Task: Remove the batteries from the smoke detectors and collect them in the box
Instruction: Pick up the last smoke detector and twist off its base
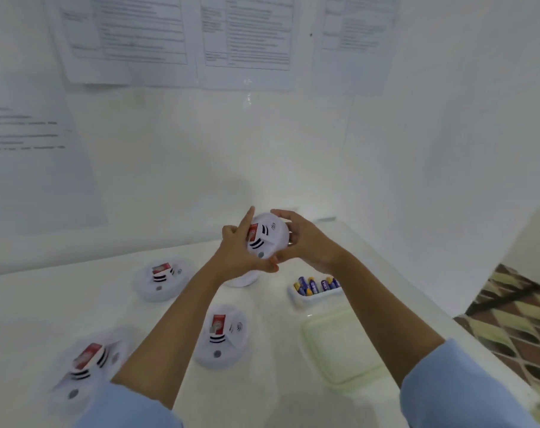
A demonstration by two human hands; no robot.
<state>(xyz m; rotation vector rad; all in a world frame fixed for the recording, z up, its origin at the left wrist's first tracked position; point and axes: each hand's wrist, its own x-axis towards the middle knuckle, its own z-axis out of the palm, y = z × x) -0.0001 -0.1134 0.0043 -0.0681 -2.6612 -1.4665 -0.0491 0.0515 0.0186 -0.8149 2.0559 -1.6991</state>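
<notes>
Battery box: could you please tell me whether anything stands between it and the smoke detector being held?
Nothing visible does. The left hand and right hand hold the smoke detector beside the open box; the lid lies off it, nearer. Only the right forearm crosses the box's right end.

Raised together, the left hand and right hand curl their fingers round one smoke detector

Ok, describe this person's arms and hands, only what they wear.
No gloves and no watch in view. The left hand and right hand come out of light blue sleeves. The left sleeve and right sleeve are pushed up near the elbows, leaving the forearms uncovered. A small shiny band at the right hand's fingers may be a ring, but it is too blurred to be sure.
</notes>
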